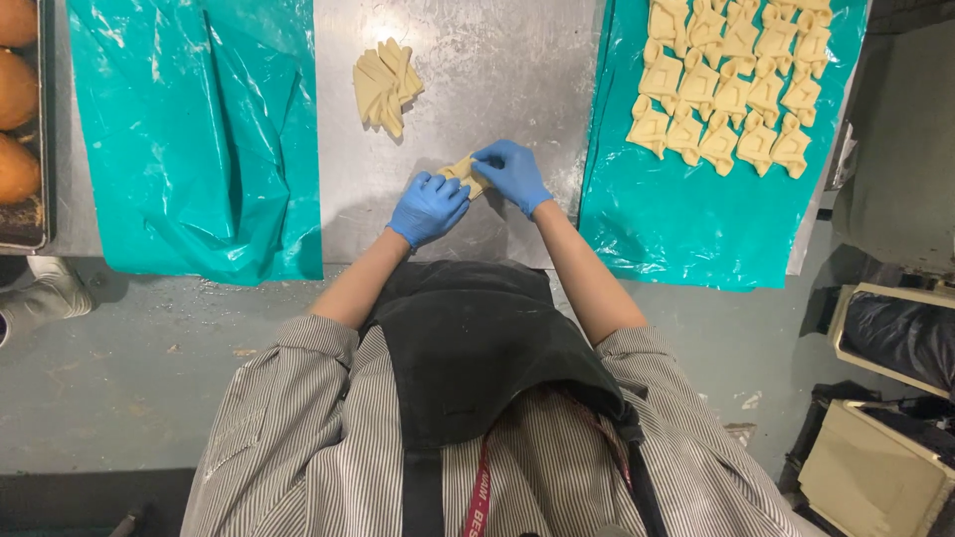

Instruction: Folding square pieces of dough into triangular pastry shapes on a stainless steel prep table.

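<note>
Pale dough piece (465,175) on steel table (497,60), pinched between gloved left hand (428,207) and right hand (511,172) (both grasping it), dough stack (386,85) beyond, shaped pastries (731,85) on teal sheet (676,219).

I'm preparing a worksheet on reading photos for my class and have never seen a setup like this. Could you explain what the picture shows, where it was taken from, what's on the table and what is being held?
There is no machine here. A person wears a camera on the head, so the single picture looks straight down at their own striped shirt, dark apron and two blue-gloved hands. The left hand and right hand together pinch one pale dough piece on a steel table. Above them lies a small pile of flat dough pieces. On the teal plastic sheet to the right sit rows of shaped dough pieces. Another teal sheet on the left lies bare, and a tray of browned buns shows at the left edge.
</note>
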